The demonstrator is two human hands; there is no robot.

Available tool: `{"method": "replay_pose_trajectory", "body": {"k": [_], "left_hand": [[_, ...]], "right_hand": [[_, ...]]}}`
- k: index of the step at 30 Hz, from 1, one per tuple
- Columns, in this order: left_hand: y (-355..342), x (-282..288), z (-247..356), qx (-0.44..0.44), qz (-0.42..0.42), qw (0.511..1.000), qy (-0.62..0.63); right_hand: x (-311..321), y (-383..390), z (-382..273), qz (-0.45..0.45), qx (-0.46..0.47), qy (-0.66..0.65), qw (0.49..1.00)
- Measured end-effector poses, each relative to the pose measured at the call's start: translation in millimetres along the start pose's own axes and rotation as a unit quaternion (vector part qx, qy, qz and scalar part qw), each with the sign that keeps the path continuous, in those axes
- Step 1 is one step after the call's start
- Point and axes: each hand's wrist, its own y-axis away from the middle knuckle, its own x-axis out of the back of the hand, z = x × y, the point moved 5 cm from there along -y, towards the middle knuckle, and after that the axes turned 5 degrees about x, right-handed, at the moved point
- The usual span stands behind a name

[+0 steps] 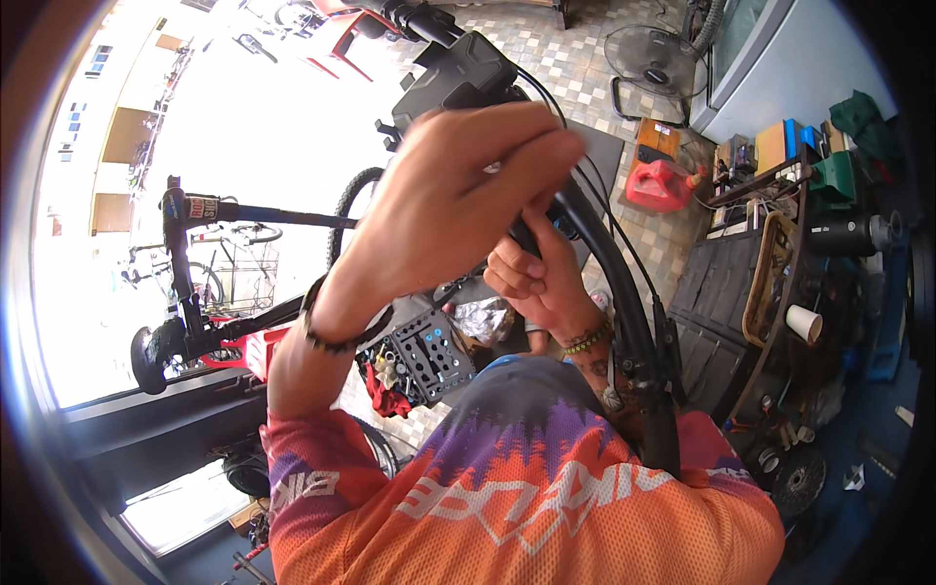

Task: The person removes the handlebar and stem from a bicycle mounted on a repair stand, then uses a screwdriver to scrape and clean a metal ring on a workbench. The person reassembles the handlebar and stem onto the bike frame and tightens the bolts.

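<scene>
My left hand [468, 190] is raised in front of a bike's black handlebar [629, 278], slightly blurred, with thumb and fingers pinched together. Whatever they pinch is hidden. Just below it, my right hand [541, 273] has its fingers curled against the thumb, close beside the bar. A short dark piece [524, 236] shows at the top of that grip, but its kind is unclear. Thin black cables [604, 210] run along the bar. Beyond my left hand sits a boxy black part [458, 73], partly covered by the hand.
Below my hands lies a tool tray [432, 353] with a red cloth [387, 392] beside it. To the left is a suspension fork [200, 210]. A red jerrycan [661, 185] and a fan [651, 63] stand on the tiled floor; dark drawers [717, 283] line the right.
</scene>
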Motion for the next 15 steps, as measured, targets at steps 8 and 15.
{"method": "replay_pose_trajectory", "body": {"k": [8,15], "left_hand": [[153.2,-35.3,-102.3,-0.027,0.481,0.873,0.077],[115.0,-173.9,-198.4,0.295,0.254,0.813,0.433]], "right_hand": [[-5.4,12.8,-16.7,0.129,0.1,0.468,0.869],[-16.3,29.6,-11.1,0.132,0.298,0.726,0.605]]}}
